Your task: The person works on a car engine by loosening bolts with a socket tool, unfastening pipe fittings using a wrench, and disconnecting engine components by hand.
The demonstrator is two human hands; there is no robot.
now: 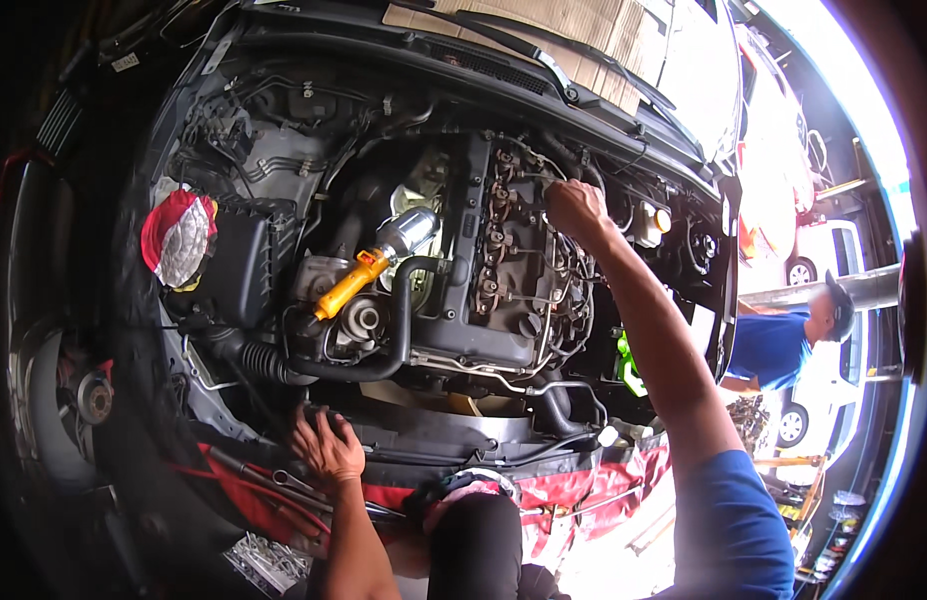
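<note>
My right hand (pixel 576 208) reaches to the upper right of the open engine (pixel 457 280), its fingers curled beside the metal lines and injectors; what they hold, if anything, is hidden. Near the front edge of the bay, my left hand (pixel 327 445) rests with fingers apart on the dark front panel, holding nothing. A yellow-handled work light or tool (pixel 349 285) with a silver head lies across the engine's left part. A dark hose (pixel 399 340) bends below it.
A red, white and yellow cloth (pixel 179 237) sits on the air box. Cardboard (pixel 514 30) covers part of the windshield. Tools (pixel 284 480) lie on the red fender cover along the front. At right, a person in a blue shirt (pixel 769 350) stands near a white car (pixel 829 240).
</note>
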